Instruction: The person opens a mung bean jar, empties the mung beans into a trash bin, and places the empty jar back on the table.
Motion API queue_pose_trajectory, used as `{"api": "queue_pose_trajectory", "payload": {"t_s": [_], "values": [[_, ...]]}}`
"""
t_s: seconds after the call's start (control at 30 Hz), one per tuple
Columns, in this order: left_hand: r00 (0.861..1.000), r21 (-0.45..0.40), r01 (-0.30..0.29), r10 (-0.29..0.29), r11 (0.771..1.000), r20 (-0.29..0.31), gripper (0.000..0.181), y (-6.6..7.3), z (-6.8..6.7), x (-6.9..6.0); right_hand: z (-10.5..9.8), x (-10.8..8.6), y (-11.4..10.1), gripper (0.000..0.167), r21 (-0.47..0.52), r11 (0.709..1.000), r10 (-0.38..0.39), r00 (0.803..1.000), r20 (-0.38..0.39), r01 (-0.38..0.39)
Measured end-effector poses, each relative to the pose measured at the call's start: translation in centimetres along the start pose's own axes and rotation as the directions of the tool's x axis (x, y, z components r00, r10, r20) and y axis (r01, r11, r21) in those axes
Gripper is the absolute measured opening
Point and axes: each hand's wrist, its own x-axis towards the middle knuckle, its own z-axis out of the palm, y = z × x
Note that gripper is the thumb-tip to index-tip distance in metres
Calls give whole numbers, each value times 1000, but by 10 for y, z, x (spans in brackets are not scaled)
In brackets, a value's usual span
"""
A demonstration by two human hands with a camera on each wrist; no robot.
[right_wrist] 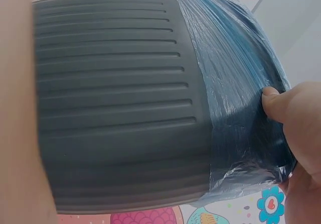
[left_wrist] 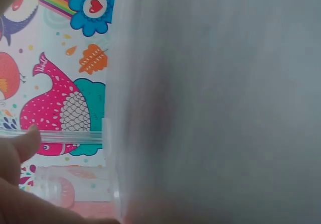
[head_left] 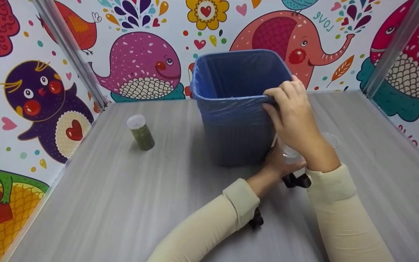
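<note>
A dark grey waste bin (head_left: 238,142) with a thin blue liner (head_left: 231,103) folded over its rim stands upright on the table. My right hand (head_left: 293,105) grips the bin's near right rim, thumb outside over the liner; the right wrist view also shows this thumb (right_wrist: 273,103). Low beside the bin's right side is my left hand (head_left: 278,160), thumb stretched to the right. Close to it is a clear plastic jar (left_wrist: 80,184), partly behind my right wrist in the head view. The left wrist view shows the left thumb (left_wrist: 27,143) apart from the jar; the other fingertips are hidden.
A clear jar with a pale lid and green contents (head_left: 144,136) stands on the left of the grey wood-grain table (head_left: 122,203). Walls printed with cartoon animals (head_left: 147,65) close off the back and sides, with metal corner posts (head_left: 73,54).
</note>
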Motion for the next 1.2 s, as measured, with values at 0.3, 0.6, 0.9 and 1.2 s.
{"api": "queue_pose_trajectory", "payload": {"t_s": [0.3, 0.6, 0.9, 1.2], "values": [[938, 206, 281, -314, 938, 151, 80, 19, -32, -20, 0, 0, 1, 16, 6, 1000, 0, 1000, 1, 0], [907, 284, 143, -240, 948, 346, 53, 18, -96, -41, 0, 0, 1, 17, 7, 1000, 10, 1000, 8, -10], [782, 292, 144, -289, 946, 552, 43, 19, -180, -50, 0, 1, 1, 20, 27, 998, 57, 998, 19, -58], [916, 395, 143, -273, 907, 294, 41, 34, -280, -58, 4, 0, 3, 17, 41, 999, 17, 999, -31, -15]]}}
